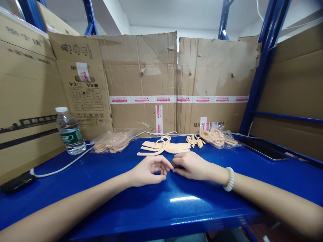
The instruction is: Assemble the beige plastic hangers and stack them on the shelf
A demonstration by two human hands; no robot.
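Observation:
My left hand (151, 170) rests on the blue table with its fingers loosely curled and apart, thumb stretched forward, and nothing shows inside it. Beside it, my right hand (189, 165) lies palm down with bent, slightly spread fingers, and I see nothing in its grip. The fingertips of both hands meet or nearly meet. Just beyond them lies a fanned stack of beige hanger-shaped pieces (176, 146), with long curved arms and hooked tops. Right of that stack is a small heap of beige hook-like parts (195, 141).
Clear plastic bags of beige parts lie at left (113, 141) and right (218, 137). A water bottle (70, 132), a black device (18, 183) with a white cable and a dark tablet-like slab (263, 149) flank the blue table (141, 208). Cardboard panels (141, 80) wall the back.

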